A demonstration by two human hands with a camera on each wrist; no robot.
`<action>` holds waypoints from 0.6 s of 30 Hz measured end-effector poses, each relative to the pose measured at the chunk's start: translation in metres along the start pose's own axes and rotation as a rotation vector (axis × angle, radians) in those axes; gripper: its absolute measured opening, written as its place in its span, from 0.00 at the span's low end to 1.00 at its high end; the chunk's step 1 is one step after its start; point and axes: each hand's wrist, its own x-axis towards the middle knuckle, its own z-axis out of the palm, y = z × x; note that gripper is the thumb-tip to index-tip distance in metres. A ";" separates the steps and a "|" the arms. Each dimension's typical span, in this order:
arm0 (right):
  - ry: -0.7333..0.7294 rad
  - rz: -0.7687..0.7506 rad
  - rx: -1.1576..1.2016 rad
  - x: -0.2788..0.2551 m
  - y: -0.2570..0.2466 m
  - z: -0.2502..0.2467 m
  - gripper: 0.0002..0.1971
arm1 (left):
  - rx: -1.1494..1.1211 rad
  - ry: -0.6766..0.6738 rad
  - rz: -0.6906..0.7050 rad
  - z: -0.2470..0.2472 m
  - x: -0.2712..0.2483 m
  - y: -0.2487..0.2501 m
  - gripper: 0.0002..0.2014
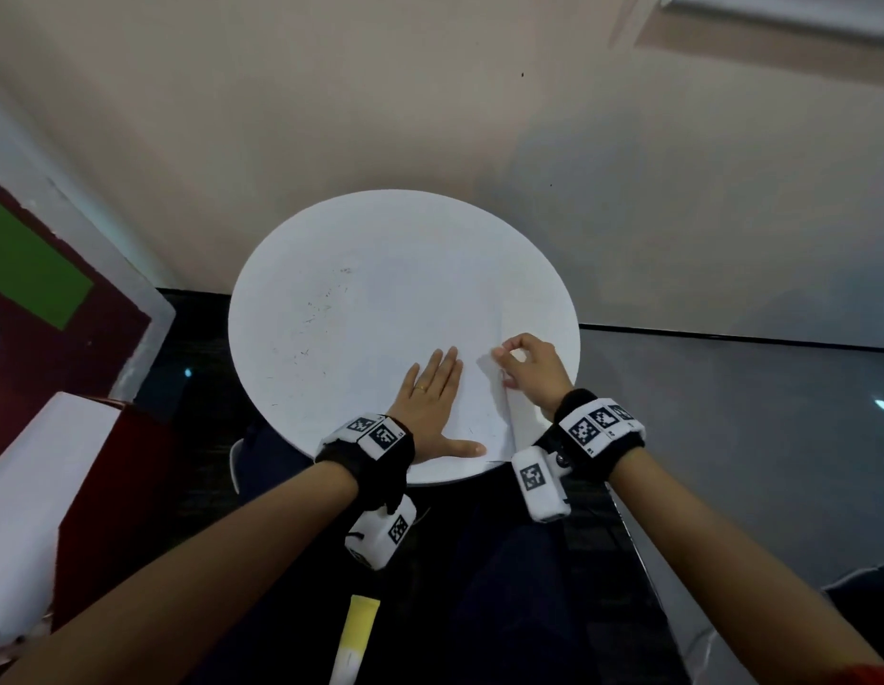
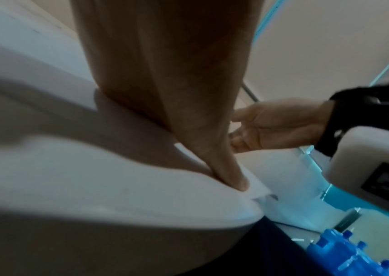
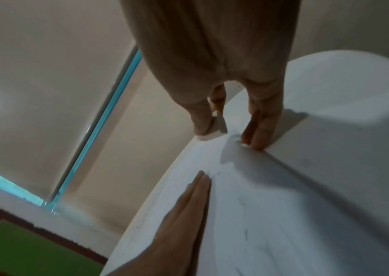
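Observation:
A white sheet of paper (image 1: 479,407) lies on the near right part of a round white table (image 1: 360,289). My left hand (image 1: 430,393) rests flat on the sheet with straight fingers and the thumb spread toward the near edge. My right hand (image 1: 509,358) is just to its right and pinches a raised corner of the paper between thumb and forefinger. A fold line runs from that hand toward the near edge. In the right wrist view the right hand's fingertips (image 3: 258,138) press on the lifted paper (image 3: 271,196), with the left hand (image 3: 188,203) flat beside them.
The table stands close to a beige wall (image 1: 430,116). A red and white box (image 1: 84,487) sits at the left, and a yellow and white object (image 1: 358,630) lies on the dark floor below. A blue plastic object (image 2: 344,255) shows under the table edge.

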 end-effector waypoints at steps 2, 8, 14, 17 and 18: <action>-0.029 -0.005 -0.020 0.002 -0.003 0.007 0.07 | 0.001 0.015 0.007 0.001 -0.001 -0.001 0.59; -0.010 -0.039 -0.137 0.005 -0.004 0.007 0.06 | -0.007 0.078 0.055 -0.004 -0.010 0.006 0.52; 0.144 -0.305 -0.343 0.002 -0.034 0.005 0.06 | 0.114 0.168 0.164 0.010 -0.025 0.009 0.41; 0.192 -0.516 -0.467 0.011 -0.075 0.004 0.08 | 0.090 0.139 0.149 0.019 -0.034 -0.002 0.42; 0.205 -0.573 -0.498 0.013 -0.088 0.005 0.07 | 0.106 0.134 0.155 0.021 -0.035 -0.005 0.41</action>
